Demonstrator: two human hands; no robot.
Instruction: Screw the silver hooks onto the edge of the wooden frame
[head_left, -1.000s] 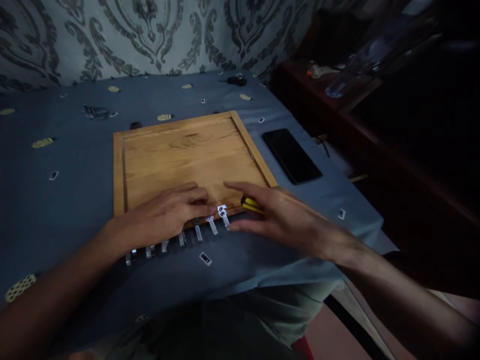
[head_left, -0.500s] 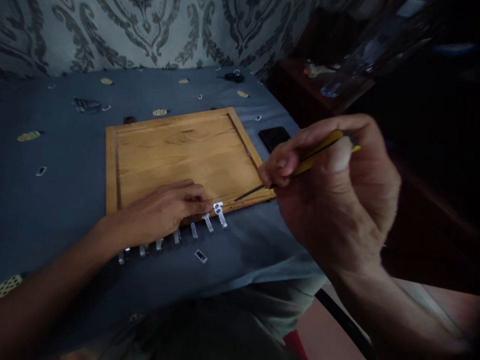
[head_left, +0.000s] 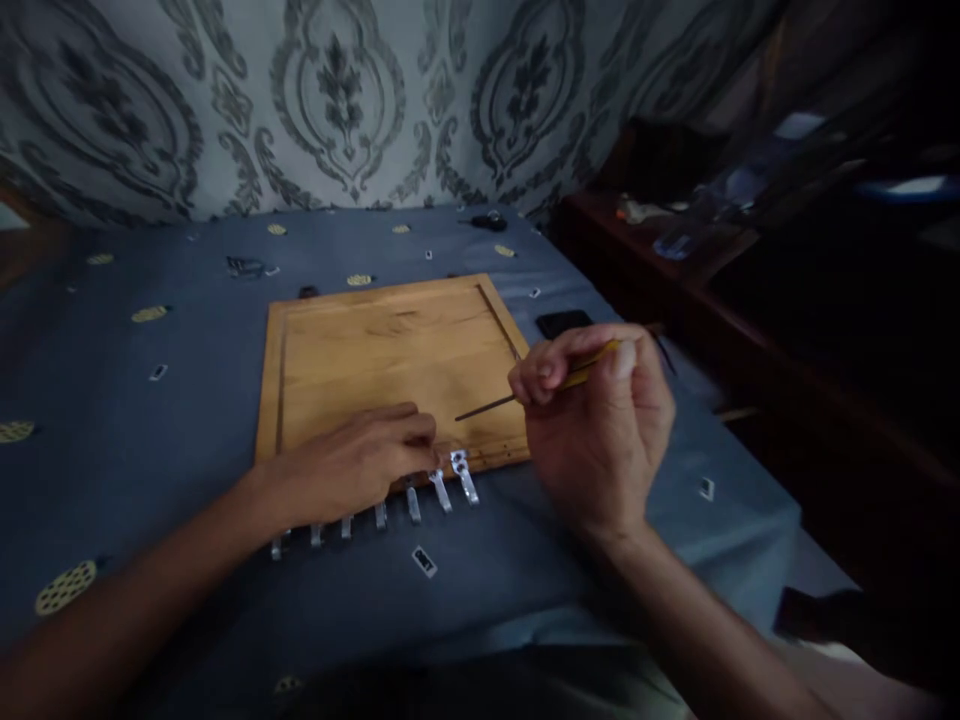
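My right hand [head_left: 600, 430] grips a screwdriver [head_left: 487, 407] with a yellow handle. Its thin dark shaft points left, and the tip hovers over the board just behind a silver metal hook [head_left: 465, 478] at the right end of a row. My left hand [head_left: 367, 455] rests on the front part of a wooden board [head_left: 390, 350], thumb and fingers pinched together beside that hook. Whatever sits between those fingertips is hidden. Several similar hooks stick out past the board's front edge under my left hand. Small dark holes show in the edge right of the end hook.
The board lies on a blue patterned cloth [head_left: 187, 420]. A black phone [head_left: 564, 322] is behind my right hand. Glasses [head_left: 246, 266] and a dark bunch of keys [head_left: 489, 221] lie farther back. A dark wooden table with a clear plastic bottle stands at the right.
My view has tilted up and shifted. My right hand is farther out, and the screwdriver tip has moved left, from beside the end hook to behind it. My left hand stays pinched by the hook.
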